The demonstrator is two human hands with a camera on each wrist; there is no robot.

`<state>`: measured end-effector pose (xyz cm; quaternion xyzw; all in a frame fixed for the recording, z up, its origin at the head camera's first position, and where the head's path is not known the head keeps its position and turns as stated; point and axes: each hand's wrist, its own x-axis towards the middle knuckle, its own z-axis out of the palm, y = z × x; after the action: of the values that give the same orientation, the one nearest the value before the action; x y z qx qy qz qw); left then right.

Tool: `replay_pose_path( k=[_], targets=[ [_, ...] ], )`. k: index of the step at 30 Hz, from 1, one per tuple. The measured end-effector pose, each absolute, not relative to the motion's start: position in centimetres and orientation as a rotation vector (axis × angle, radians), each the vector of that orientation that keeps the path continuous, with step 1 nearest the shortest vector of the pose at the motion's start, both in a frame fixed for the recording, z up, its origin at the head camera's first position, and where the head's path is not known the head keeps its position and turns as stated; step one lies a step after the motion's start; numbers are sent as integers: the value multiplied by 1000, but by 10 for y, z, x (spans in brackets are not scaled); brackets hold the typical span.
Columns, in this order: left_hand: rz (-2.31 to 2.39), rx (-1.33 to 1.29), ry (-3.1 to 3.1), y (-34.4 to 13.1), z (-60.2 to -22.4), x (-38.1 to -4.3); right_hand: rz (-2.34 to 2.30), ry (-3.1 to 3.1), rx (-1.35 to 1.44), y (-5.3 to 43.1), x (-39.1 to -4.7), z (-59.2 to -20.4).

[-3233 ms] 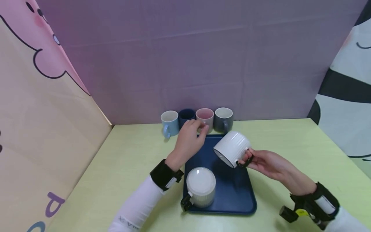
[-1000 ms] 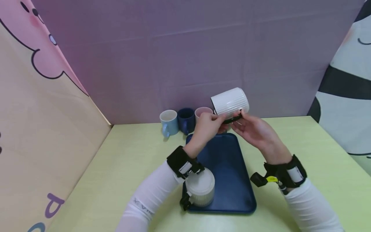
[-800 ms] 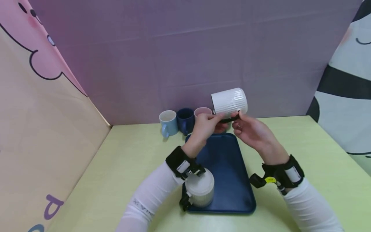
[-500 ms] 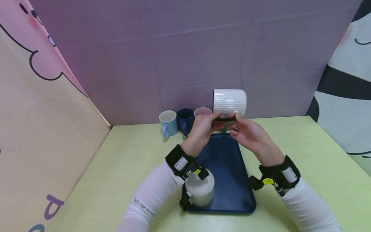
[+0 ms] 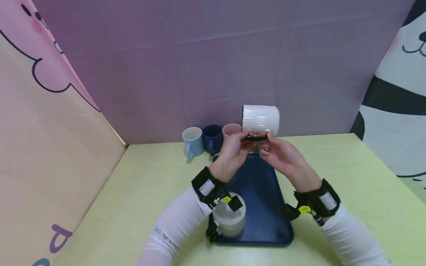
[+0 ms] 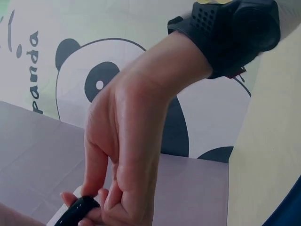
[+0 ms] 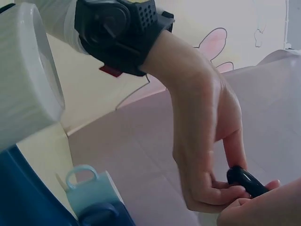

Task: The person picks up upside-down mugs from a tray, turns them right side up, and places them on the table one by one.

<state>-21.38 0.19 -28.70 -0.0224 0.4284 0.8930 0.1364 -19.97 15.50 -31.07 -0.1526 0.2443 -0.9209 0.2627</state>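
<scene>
A white ribbed mug (image 5: 261, 119) with a dark rim is held in the air, lying on its side, rim to the left. Its black handle (image 5: 255, 138) points toward me. My left hand (image 5: 230, 154) pinches the handle near the rim end. My right hand (image 5: 283, 155) pinches its other end, near the base. The left wrist view mainly shows the right hand (image 6: 136, 127) at the black handle (image 6: 77, 212). In the right wrist view the left hand (image 7: 202, 108) meets the handle (image 7: 247, 181). The mug's interior is hidden.
A blue tray (image 5: 266, 199) lies below, bearing a second white mug (image 5: 229, 218) upside down. Behind it stand a light blue mug (image 5: 193, 142), a navy mug (image 5: 212, 140) and a pink mug (image 5: 232, 129). A grey mug is mostly hidden behind the hands.
The right hand has lifted the white mug from over the tray toward the back, and the left hand has taken hold of its handle. Lately the mug has levelled and shifted slightly left and down.
</scene>
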Motion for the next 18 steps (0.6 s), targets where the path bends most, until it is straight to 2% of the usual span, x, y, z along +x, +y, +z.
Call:
replay_pose_path(
  k=[18],
  targets=[
    [2652, 15, 1232, 6, -289, -213, -2513, 422, -134, 154, -204, -312]
  ],
)
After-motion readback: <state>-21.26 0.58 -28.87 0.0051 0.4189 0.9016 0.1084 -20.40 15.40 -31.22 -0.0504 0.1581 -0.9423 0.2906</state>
